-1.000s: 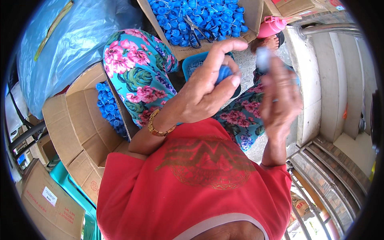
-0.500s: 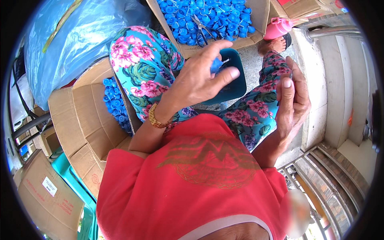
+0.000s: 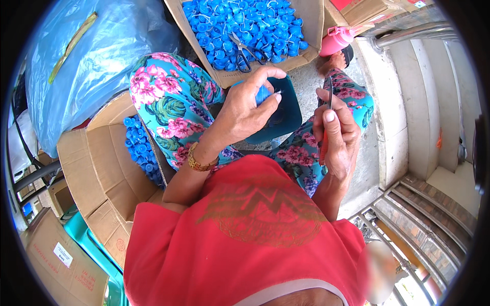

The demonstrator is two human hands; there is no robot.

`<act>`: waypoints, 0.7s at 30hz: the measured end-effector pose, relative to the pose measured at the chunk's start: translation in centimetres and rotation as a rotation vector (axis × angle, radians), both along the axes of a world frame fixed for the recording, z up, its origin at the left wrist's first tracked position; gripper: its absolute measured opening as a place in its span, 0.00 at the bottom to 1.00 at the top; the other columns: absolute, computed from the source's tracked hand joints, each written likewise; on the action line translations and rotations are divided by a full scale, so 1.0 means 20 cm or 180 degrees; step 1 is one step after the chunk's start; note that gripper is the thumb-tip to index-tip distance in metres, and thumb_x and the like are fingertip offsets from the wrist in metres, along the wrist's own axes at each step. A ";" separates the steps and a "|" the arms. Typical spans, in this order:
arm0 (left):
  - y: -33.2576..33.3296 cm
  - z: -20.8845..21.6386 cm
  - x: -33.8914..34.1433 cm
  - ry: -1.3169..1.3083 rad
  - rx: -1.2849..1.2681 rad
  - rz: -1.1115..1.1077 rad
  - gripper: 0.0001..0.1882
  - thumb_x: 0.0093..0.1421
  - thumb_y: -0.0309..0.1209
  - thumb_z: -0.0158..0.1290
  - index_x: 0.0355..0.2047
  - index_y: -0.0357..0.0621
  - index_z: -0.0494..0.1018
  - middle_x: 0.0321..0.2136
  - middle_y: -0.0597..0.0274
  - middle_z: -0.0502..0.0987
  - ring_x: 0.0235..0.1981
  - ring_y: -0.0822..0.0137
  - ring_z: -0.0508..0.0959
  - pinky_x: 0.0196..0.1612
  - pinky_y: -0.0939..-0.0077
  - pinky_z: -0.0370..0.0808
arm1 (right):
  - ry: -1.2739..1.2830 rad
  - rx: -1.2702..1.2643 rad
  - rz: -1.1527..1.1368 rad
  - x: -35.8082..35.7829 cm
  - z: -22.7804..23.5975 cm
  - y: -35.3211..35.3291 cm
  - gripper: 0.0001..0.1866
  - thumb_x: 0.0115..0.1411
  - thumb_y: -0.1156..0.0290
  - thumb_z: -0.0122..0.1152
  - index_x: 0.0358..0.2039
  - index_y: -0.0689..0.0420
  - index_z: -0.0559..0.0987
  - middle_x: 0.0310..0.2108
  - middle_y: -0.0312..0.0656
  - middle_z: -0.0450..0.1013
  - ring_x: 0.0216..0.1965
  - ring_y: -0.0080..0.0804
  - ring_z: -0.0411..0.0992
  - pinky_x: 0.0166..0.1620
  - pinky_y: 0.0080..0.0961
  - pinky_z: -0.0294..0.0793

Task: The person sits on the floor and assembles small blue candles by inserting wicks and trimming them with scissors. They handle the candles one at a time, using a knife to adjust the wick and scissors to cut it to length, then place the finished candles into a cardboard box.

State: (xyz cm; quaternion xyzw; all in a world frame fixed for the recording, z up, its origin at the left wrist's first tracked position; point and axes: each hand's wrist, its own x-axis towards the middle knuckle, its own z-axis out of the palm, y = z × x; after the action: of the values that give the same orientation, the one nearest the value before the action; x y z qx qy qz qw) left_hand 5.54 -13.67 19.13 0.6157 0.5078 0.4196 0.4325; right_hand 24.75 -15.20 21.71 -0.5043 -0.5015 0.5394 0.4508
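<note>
My left hand (image 3: 240, 111) is curled round a small blue plastic piece (image 3: 262, 95), thumb and fingers about it, above a dark teal bin (image 3: 289, 113) between my knees. Part of the piece is hidden by the hand. In my right hand (image 3: 341, 133) is a small knife (image 3: 330, 93), its thin grey blade pointing up and its red handle showing below the fingers. The two hands are apart, and the blade does not touch the blue piece.
Ahead, a cardboard box (image 3: 315, 31) holds many blue pieces with white strings, and scissors (image 3: 244, 50) lie on them. Another open box (image 3: 104, 163) at left has more blue pieces (image 3: 143, 148). A pink bottle (image 3: 337, 41) stands by my foot. Metal rails (image 3: 408, 224) run at right.
My right hand has moved left, closer to my left hand, and the knife's blade and red handle show more plainly. My left hand stays curled round the blue piece, its fingers drawn in slightly.
</note>
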 end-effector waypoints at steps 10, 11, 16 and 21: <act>-0.38 0.53 -0.58 0.2476 0.0793 0.2952 0.13 0.59 0.32 0.52 0.45 0.47 0.73 0.25 0.60 0.73 0.23 0.71 0.71 0.26 0.75 0.68 | 0.0266 0.0349 -0.0046 -0.03 0.03 -0.09 0.17 0.64 0.68 0.51 0.50 0.64 0.71 0.22 0.31 0.65 0.20 0.15 0.58 0.23 0.13 0.56; -0.44 0.52 -0.67 0.2706 0.0773 0.3056 0.13 0.60 0.32 0.51 0.45 0.47 0.73 0.24 0.58 0.73 0.23 0.67 0.73 0.27 0.74 0.70 | 0.0285 0.0313 0.0042 -0.06 0.03 -0.11 0.17 0.64 0.68 0.51 0.50 0.64 0.71 0.22 0.31 0.65 0.20 0.15 0.58 0.23 0.12 0.56; -0.69 0.08 -1.03 0.3395 0.0121 0.2863 0.11 0.59 0.32 0.49 0.42 0.43 0.72 0.31 0.45 0.77 0.31 0.47 0.78 0.33 0.58 0.74 | 0.0073 0.0449 0.0414 -0.14 0.10 -0.13 0.17 0.64 0.67 0.51 0.49 0.63 0.72 0.21 0.31 0.65 0.19 0.14 0.57 0.23 0.12 0.55; -0.78 -0.18 -1.04 0.3143 -0.0657 0.2663 0.16 0.57 0.34 0.52 0.43 0.40 0.71 0.35 0.43 0.76 0.35 0.44 0.77 0.35 0.56 0.74 | -0.0089 0.0634 0.0363 -0.13 0.12 -0.15 0.17 0.64 0.67 0.51 0.49 0.63 0.72 0.20 0.31 0.65 0.19 0.14 0.57 0.23 0.12 0.54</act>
State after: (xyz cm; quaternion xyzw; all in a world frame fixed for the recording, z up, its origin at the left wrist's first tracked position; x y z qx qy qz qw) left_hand -15.25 -29.31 15.63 0.4417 0.8810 0.1695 0.0056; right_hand 22.16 -18.19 24.12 -0.4351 -0.5867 0.5047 0.4602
